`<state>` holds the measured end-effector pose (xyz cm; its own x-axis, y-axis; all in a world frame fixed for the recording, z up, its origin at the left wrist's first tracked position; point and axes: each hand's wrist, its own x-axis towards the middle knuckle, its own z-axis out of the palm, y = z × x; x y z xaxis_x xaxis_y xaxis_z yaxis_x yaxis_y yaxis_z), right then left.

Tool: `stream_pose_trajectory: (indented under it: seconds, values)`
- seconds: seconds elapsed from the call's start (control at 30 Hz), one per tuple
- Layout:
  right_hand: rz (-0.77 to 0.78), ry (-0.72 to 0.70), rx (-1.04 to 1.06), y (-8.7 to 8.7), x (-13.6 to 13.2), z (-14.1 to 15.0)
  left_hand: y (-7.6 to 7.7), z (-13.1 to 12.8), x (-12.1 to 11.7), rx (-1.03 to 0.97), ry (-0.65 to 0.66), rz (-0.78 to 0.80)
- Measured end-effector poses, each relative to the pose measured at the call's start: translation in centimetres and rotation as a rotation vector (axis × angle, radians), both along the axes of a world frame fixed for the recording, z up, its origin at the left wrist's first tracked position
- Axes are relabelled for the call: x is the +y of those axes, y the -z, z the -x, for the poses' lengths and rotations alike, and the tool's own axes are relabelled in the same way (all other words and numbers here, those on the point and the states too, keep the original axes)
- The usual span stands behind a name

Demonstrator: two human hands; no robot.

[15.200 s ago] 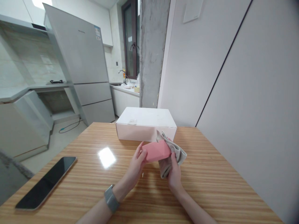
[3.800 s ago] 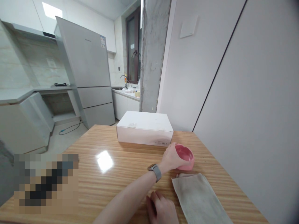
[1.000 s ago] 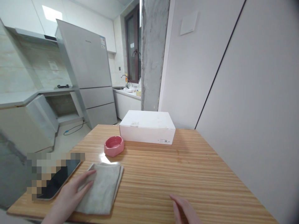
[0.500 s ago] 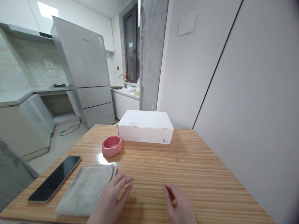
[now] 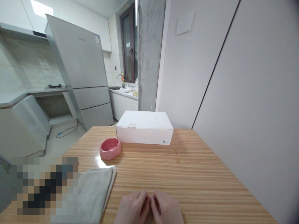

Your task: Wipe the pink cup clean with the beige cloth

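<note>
- Left hand [image 5: 132, 207] and right hand [image 5: 167, 207], well nearer than the white cardboard box [image 5: 143, 136]: each curled narrow, meeting or nearly so, with nothing showing in either grip. They seem paired simply to rest. Hands: two.
- Gray cloth [image 5: 94, 191], nearer than the box and off to its left: folded in layers, probably to lie flat and compact (neither hand touches it). Cloths: one.
- Dark slab [image 5: 45, 191], farther left of the box than the cloth: pixelated, so I cannot tell what it is or why it lies there. One patch.
- Pink ashtray [image 5: 110, 152], near the box's front left corner: upright, hollow upward, likely for a steady seat; whether it touches the box, I cannot tell. Ashtrays: one.
- The box itself, on the wood-grain table [image 5: 198, 174]: laid on its broad side, presumably for stability. One box, one table.
- Refrigerator [image 5: 77, 62], behind the box and leftward; faucet [image 5: 121, 79], also beyond the box. One each.
</note>
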<state>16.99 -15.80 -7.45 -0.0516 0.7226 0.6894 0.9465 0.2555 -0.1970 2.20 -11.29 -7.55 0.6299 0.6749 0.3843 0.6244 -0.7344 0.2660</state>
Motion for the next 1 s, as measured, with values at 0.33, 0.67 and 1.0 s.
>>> stream_pose_trajectory:
  seconds: [0.33,0.67,1.0]
  values:
    - [-0.027,-0.035,-0.040,0.1,-0.1,-0.1,-0.1,-0.2,0.1,-0.061,-0.015,-0.054]
    - [-0.073,-0.011,-0.002,1.6,0.1,0.1,-0.1,0.0,0.0,-0.048,-0.014,-0.022]
    - [-0.038,-0.029,-0.048,0.2,-0.2,0.0,0.0,0.0,-0.1,-0.146,0.003,0.113]
